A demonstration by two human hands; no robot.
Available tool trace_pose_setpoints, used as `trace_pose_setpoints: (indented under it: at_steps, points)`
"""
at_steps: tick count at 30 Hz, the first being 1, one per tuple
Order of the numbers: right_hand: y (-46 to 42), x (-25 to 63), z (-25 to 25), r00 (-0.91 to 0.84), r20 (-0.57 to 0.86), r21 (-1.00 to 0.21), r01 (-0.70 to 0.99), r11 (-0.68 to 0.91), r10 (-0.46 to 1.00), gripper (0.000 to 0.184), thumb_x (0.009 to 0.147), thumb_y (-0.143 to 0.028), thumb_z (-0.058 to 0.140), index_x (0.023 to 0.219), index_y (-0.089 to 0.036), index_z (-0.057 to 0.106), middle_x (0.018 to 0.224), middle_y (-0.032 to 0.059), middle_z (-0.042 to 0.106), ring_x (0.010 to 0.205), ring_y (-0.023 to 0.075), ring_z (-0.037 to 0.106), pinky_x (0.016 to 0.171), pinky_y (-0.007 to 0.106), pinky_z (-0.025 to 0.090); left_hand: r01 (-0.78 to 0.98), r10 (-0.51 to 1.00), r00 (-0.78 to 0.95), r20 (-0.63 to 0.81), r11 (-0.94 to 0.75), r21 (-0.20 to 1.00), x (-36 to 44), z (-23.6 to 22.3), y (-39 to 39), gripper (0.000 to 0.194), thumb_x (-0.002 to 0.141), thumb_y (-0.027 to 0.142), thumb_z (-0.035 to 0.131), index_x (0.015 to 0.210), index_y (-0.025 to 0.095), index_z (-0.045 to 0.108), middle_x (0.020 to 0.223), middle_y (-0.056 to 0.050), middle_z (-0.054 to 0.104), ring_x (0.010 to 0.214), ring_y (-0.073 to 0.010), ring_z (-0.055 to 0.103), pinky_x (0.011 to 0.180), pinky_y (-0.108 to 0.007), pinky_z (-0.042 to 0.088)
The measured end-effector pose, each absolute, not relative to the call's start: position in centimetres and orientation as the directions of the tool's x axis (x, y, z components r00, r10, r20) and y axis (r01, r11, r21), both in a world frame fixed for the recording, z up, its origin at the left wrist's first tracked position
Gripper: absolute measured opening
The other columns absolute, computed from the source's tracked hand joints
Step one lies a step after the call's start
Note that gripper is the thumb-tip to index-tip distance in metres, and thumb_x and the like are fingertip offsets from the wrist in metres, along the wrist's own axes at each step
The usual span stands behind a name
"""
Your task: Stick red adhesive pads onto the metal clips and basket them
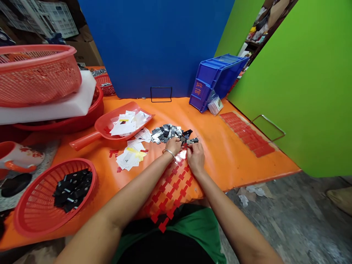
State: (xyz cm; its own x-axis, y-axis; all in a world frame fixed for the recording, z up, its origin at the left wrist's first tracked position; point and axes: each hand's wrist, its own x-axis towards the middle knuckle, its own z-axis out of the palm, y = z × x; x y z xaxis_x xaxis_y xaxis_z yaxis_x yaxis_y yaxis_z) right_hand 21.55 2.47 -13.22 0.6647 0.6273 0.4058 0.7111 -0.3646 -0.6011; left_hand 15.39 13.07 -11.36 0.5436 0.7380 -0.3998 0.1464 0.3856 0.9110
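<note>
My left hand (173, 146), with a bracelet at the wrist, has its fingers closed on a small black plate (183, 139) at the near edge of the pile. Close beside it, my right hand (196, 157) is pinched at the top of the sticker sheet; what lies between its fingertips is too small to make out. That clear sheet (171, 186) carries rows of red T-shaped stickers and runs down over the table edge towards my lap. Beyond my hands spreads a pile of small black and silver plates (165, 132).
Left of the pile lie a red scoop (86, 140) with paper slips, more slips (128, 160) and a red basket (30, 220) of black parts. A mug (26, 156) stands farther left. Behind are a blue bin (202, 86) and a blue panel (159, 44); red stickers (247, 134) lie right.
</note>
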Motion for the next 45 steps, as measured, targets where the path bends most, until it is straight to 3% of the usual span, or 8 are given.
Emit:
trace_pose_setpoints:
  at_steps: [5, 10, 17, 19, 22, 28, 35, 45]
  points:
    - [2.1, 21.6, -13.1, 0.671, 0.425, -0.668, 0.685, -0.290, 0.607, 0.008, 0.079, -0.017, 0.048, 0.074, -0.020, 0.053, 0.084, 0.0050, 0.053, 0.082, 0.0193, 0.051, 0.072, 0.030, 0.042, 0.161, 0.733, 0.530, -0.427, 0.408, 0.899, 15.4, -11.0, 12.9, 0.012, 0.071, 0.011, 0.065, 0.064, 0.014, 0.055, 0.055, 0.000, 0.059, 0.058, -0.0105, 0.060, 0.058, -0.018, 0.046]
    - [1.7, 21.5, -12.5, 0.716, 0.424, -0.831, 0.551, -0.076, 0.555, 0.006, 0.081, -0.024, 0.050, 0.080, -0.019, 0.054, 0.082, 0.0031, 0.055, 0.075, 0.0168, 0.053, 0.068, 0.029, 0.044, 0.162, 0.717, 0.524, -0.459, 0.445, 0.881, 15.5, -10.1, 12.7, 0.017, 0.074, 0.006, 0.060, 0.062, 0.014, 0.051, 0.050, 0.002, 0.056, 0.051, -0.0087, 0.058, 0.056, -0.018, 0.047]
    - [-0.4, 20.2, -10.2, 0.808, 0.140, -0.989, 0.144, 0.039, 0.572, 0.019, 0.070, -0.032, 0.067, 0.079, -0.018, 0.057, 0.074, -0.0001, 0.058, 0.067, 0.0137, 0.054, 0.064, 0.027, 0.045, 0.108, 0.670, 0.582, -0.460, 0.497, 0.861, 12.5, -7.4, 11.7, 0.012, 0.077, 0.009, 0.061, 0.069, 0.011, 0.054, 0.062, -0.004, 0.064, 0.052, -0.0090, 0.061, 0.056, -0.021, 0.052]
    - [-1.4, 19.3, -9.9, 0.792, 0.072, -0.997, 0.075, 0.020, 0.606, 0.023, 0.066, -0.032, 0.071, 0.077, -0.018, 0.057, 0.072, -0.0007, 0.058, 0.064, 0.0131, 0.054, 0.061, 0.026, 0.045, 0.095, 0.634, 0.621, -0.461, 0.522, 0.848, 10.2, -7.0, 10.6, 0.007, 0.076, 0.010, 0.064, 0.074, 0.009, 0.057, 0.067, -0.006, 0.066, 0.054, -0.0102, 0.062, 0.056, -0.022, 0.053]
    - [-2.9, 17.4, -10.0, 0.751, 0.003, -1.000, 0.015, -0.012, 0.661, 0.024, 0.064, -0.033, 0.072, 0.076, -0.019, 0.057, 0.070, -0.0014, 0.058, 0.062, 0.0124, 0.053, 0.059, 0.025, 0.045, 0.093, 0.534, 0.690, -0.489, 0.605, 0.791, 6.2, -7.2, 8.3, 0.016, 0.070, 0.005, 0.068, 0.084, 0.008, 0.062, 0.073, -0.008, 0.069, 0.061, -0.0128, 0.066, 0.060, -0.022, 0.055]
    - [-4.3, 13.6, -10.7, 0.673, -0.052, -0.997, 0.008, -0.078, 0.738, 0.019, 0.068, -0.031, 0.068, 0.076, -0.019, 0.055, 0.069, -0.0020, 0.054, 0.057, 0.0111, 0.049, 0.053, 0.024, 0.042, 0.145, 0.433, 0.666, -0.607, 0.723, 0.675, 1.9, -8.5, 4.7, 0.023, 0.070, -0.004, 0.059, 0.090, 0.007, 0.065, 0.077, -0.009, 0.070, 0.064, -0.0127, 0.067, 0.063, -0.022, 0.056]
    - [-4.3, 12.4, -11.4, 0.635, -0.020, -0.991, 0.088, -0.097, 0.772, 0.014, 0.074, -0.029, 0.063, 0.081, -0.020, 0.054, 0.069, -0.0022, 0.053, 0.055, 0.0109, 0.048, 0.051, 0.023, 0.041, 0.143, 0.411, 0.679, -0.608, 0.738, 0.659, 1.6, -9.5, 4.9, 0.025, 0.070, -0.004, 0.056, 0.091, 0.005, 0.064, 0.074, -0.009, 0.069, 0.062, -0.0127, 0.067, 0.064, -0.023, 0.056]
    - [-4.3, 11.9, -12.2, 0.627, -0.028, -0.989, 0.096, -0.113, 0.778, 0.021, 0.076, -0.040, 0.064, 0.082, -0.022, 0.054, 0.068, -0.0012, 0.056, 0.051, 0.0118, 0.050, 0.048, 0.025, 0.046, 0.144, 0.397, 0.701, -0.592, 0.734, 0.664, 1.4, -9.7, 5.0, 0.022, 0.069, -0.003, 0.058, 0.088, 0.006, 0.064, 0.068, -0.006, 0.067, 0.061, -0.0131, 0.067, 0.065, -0.024, 0.056]
